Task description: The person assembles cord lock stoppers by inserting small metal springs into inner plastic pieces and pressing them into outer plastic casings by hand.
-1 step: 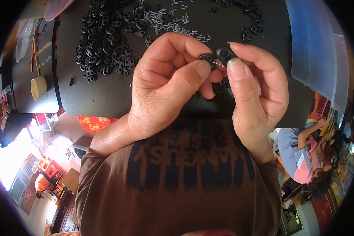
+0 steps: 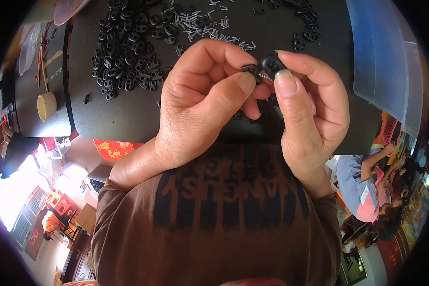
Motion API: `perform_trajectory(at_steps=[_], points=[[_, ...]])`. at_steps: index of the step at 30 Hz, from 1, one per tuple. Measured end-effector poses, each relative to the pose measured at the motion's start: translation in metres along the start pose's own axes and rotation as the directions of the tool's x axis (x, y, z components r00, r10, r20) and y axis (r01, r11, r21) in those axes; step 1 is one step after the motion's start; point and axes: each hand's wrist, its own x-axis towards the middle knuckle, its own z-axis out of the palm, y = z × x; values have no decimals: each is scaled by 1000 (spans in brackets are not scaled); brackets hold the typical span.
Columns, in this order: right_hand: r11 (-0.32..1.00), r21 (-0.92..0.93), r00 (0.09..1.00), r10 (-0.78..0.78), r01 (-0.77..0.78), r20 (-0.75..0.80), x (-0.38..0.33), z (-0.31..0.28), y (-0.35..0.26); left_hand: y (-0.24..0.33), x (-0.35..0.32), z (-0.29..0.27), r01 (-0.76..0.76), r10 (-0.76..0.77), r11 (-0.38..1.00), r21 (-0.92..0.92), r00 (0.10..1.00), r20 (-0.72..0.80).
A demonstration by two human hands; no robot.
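Above the dark table, my left hand [image 2: 200, 97] pinches a small black plastic cord-lock piece [image 2: 249, 69] between thumb and fingers. A thin metal spring [image 2: 265, 76] sticks out of that piece toward the right. My right hand [image 2: 310, 100] grips a rounded black cord-lock shell [image 2: 271, 65] between thumb and forefinger. The shell is just right of the spring; whether the spring's end touches it or sits inside it I cannot tell. Both thumbs partly cover the pieces.
A heap of black cord-lock parts [image 2: 124, 45] lies at the left of the table [image 2: 93, 112]. Beyond my hands are scattered springs [image 2: 209, 31]; more black parts [image 2: 311, 26] lie far right. A translucent sheet [image 2: 381, 57] borders the right side. Another person [image 2: 357, 183] sits at right.
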Motion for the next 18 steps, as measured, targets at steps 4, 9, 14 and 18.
perform_trajectory(at_steps=[4,9,14,18], points=[[998,-49,999,-39,40,11,2,0,3,-1,0,-1,12,-12,1000,3,1000,18],[991,-117,998,-62,62,8,4,-2,5,-1,1,2,39,-39,999,-25,999,23],[975,-200,995,-98,97,3,5,-4,8,-2,1,3,42,-42,999,-31,999,31],[969,-219,994,-112,113,16,5,-4,9,-5,2,3,27,-27,1000,-5,999,32]])
